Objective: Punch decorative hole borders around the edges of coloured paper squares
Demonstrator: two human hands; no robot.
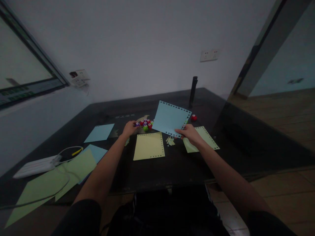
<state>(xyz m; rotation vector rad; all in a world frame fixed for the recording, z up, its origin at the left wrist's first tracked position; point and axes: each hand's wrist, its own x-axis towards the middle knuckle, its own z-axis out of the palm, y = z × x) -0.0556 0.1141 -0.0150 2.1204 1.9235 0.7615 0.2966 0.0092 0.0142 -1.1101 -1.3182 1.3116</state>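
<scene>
My right hand (pixel 190 133) pinches the near corner of a light blue paper sheet (pixel 170 118) with punched holes along its edges, holding it lifted above the dark table (pixel 172 164). My left hand (pixel 129 128) reaches to a cluster of small colourful craft punches (pixel 145 124) and touches the purple one at the left end; whether it grips one I cannot tell. A yellow punched sheet (pixel 149 146) lies flat between my hands. Paper confetti (pixel 170 141) lies beside it. A green punched sheet (pixel 204 137) lies under my right wrist.
A lone red punch (pixel 194 117) sits behind the blue sheet, near a black upright post (pixel 193 91). Blue sheets (pixel 99 132) and green sheets (pixel 49 183) lie at the left, with a white power strip (pixel 34 165) and its cable. A black bag (pixel 169 209) sits below the table's front edge.
</scene>
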